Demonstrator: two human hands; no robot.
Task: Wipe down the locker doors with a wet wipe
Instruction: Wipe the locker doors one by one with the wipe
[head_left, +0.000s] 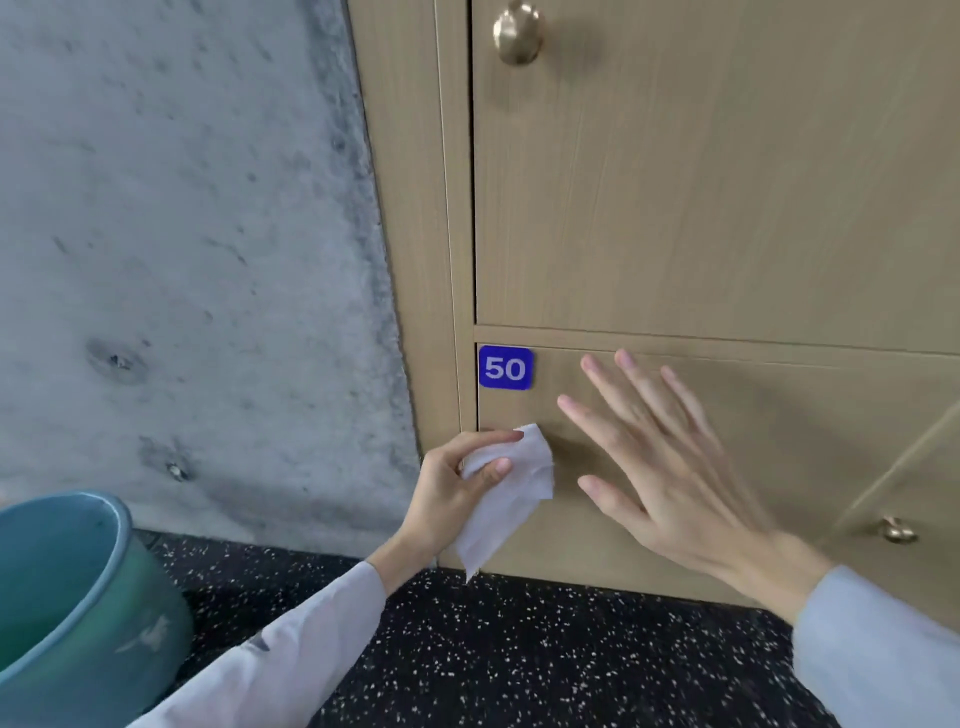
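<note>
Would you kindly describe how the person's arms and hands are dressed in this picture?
Both hands, the left hand and the right hand, are bare, with no gloves, rings or watch visible. Each arm wears a long, plain pale grey-blue sleeve ending at the wrist.

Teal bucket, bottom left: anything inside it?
The teal bucket shows only bare inner wall near the rim; no contents visible. Its bottom is cut off by the frame edge, so water or wipes inside cannot be ruled out.

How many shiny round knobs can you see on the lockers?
2: one knob on the upper door at the top, another knob low on the right-hand door. More may lie outside the picture.
</note>
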